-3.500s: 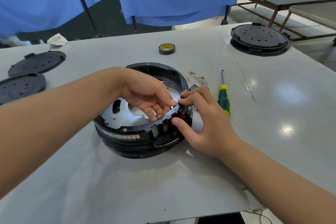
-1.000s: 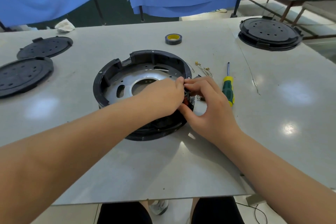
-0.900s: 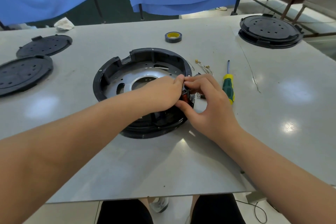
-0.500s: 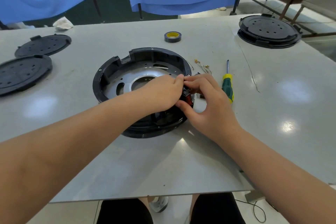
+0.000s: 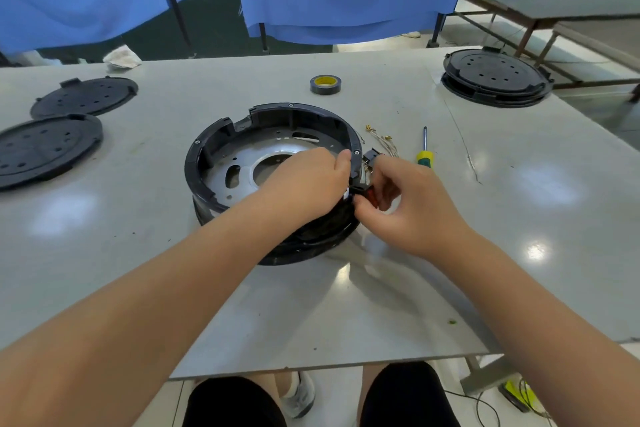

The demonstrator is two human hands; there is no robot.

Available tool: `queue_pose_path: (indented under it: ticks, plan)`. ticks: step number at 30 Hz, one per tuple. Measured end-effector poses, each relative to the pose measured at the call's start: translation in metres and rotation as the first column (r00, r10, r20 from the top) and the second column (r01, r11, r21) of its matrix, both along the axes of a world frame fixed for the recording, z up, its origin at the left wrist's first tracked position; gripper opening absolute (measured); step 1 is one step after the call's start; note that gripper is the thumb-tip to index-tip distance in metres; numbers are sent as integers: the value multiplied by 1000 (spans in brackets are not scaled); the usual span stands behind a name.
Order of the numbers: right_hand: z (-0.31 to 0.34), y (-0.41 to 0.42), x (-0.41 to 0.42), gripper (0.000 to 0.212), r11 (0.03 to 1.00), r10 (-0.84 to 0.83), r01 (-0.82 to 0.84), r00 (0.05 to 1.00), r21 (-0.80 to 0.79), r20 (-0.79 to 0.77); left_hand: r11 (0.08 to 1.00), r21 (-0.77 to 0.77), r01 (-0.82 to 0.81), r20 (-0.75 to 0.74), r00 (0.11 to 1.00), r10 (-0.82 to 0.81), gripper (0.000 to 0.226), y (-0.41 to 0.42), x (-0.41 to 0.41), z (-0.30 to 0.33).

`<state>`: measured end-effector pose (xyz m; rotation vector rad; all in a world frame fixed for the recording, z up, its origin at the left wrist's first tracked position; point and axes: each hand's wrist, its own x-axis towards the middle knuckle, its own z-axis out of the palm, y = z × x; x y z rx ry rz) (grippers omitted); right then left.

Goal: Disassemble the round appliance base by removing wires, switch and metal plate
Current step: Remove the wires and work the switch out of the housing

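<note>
Gripping the round base point(image 5: 221, 152) mid-frame on the counter point(image 5: 398, 288), the left hand point(image 5: 304, 184) braces its rim while the right hand point(image 5: 412, 204) pinches the red switch point(image 5: 371, 196); yanking could snap its clip or skid the base into the screwdriver point(image 5: 423, 156).

Black round base point(image 5: 221, 146) — upright, metal-plated

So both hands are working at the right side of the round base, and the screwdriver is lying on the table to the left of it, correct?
Not quite. The head view shows the left hand and right hand at the right side of the round base, but the screwdriver lies on the table to the right of the base, beyond the loose wires.
</note>
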<state>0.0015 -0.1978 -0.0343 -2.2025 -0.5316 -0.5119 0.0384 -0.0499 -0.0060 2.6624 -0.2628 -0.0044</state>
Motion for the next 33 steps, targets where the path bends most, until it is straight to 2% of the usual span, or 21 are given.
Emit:
queue_pose_path:
  ticks: [4, 7, 11, 18, 25, 29, 33]
  plan:
    - [11, -17, 8, 25, 1000, 16, -12, 983, 23, -182, 998, 1, 57, -35, 998, -57, 47, 2, -2, 2]
    - [20, -34, 22, 13, 998, -19, 36, 961, 57, -276, 998, -38, 52, -78, 995, -54, 62, 4, -1, 2]
    - [21, -49, 48, 12, 991, -132, 128, 928, -34, -350, 993, -76, 87, -94, 991, -94, 60, 6, -3, 1]
    - [-4, -38, 80, 16, 958, -287, 266, 903, -108, -319, 991, -48, 128, 24, 992, -127, 49, 9, -7, -4]
    - [-16, -32, 79, 33, 901, -418, 398, 902, -171, -109, 992, -83, 95, 61, 994, -90, 44, 9, -8, -7]
    - [-9, -23, 64, 28, 938, -330, 319, 942, -137, -63, 994, -25, 110, 198, 975, -103, 42, 9, -10, -7]
    - [-7, -13, 39, 25, 978, -204, 201, 977, -48, -60, 993, 30, 115, 233, 965, -119, 41, 10, -10, -3]
